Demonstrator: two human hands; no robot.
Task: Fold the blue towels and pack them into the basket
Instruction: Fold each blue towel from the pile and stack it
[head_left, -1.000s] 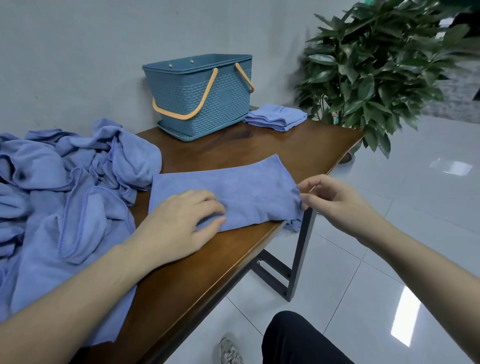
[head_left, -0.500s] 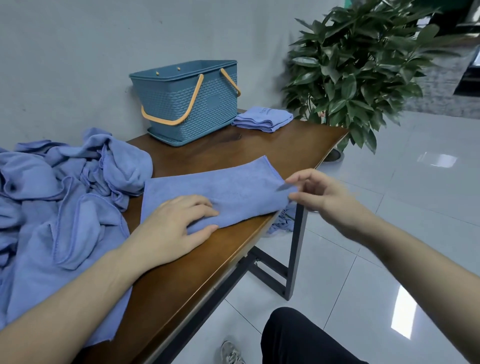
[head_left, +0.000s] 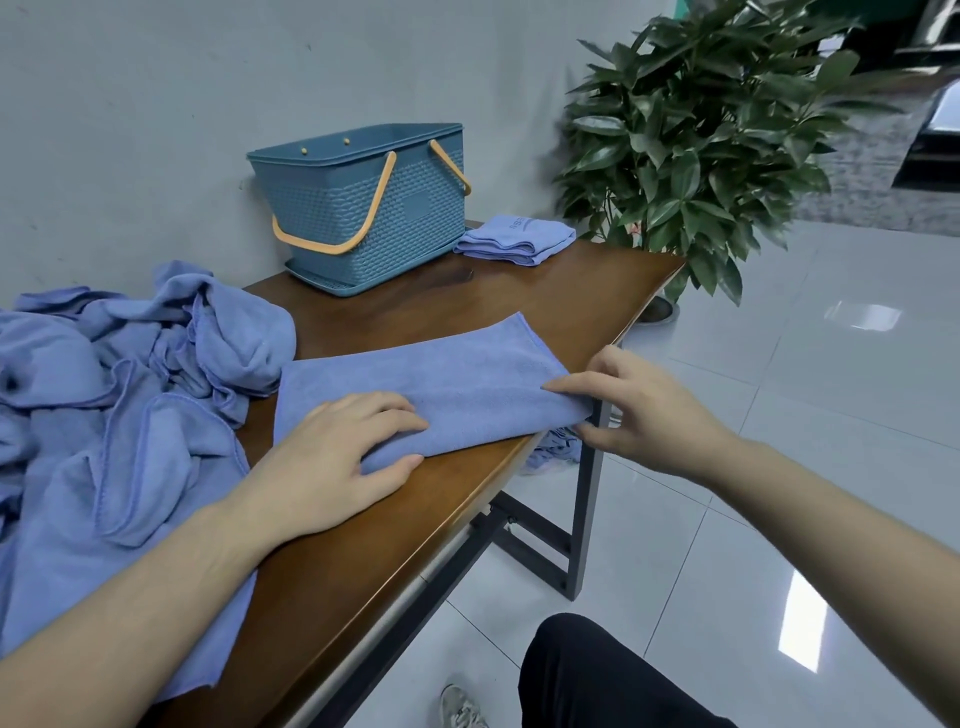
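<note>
Two hands work one blue towel (head_left: 441, 374), which lies as a long folded strip across the near part of the wooden table (head_left: 571, 291), its right end at the table's edge. The left hand (head_left: 337, 457) rests on the strip's left half, fingers fairly straight and close together on top, thumb lying along the near edge of the cloth. The right hand (head_left: 644, 410) holds the right end: forefinger laid over the top, thumb underneath, cloth pinched between them. The remaining right fingers are hidden behind the hand; cannot tell how they lie. A bit of blue cloth hangs below the table edge under that hand, mostly hidden; whether it belongs to this towel cannot be told.

Unfolded pile of blue towels (head_left: 114, 395) at the table's left end, crumpled, cut off by the left frame edge; count of pieces not readable. Part of it drapes over the near edge.

Basket (head_left: 374, 218), blue with orange handles folded down, stands at the far side of the table against the wall. Its interior is not visible from this angle. Just beside it to the right lies a folded towel stack (head_left: 517, 239); there is a mark on top, too small to read.

A potted plant (head_left: 706, 135) stands beyond the table's right end, pot mostly hidden. A dark trouser leg (head_left: 597, 675) and a shoe (head_left: 460, 709) show at the bottom edge, both cut off.
</note>
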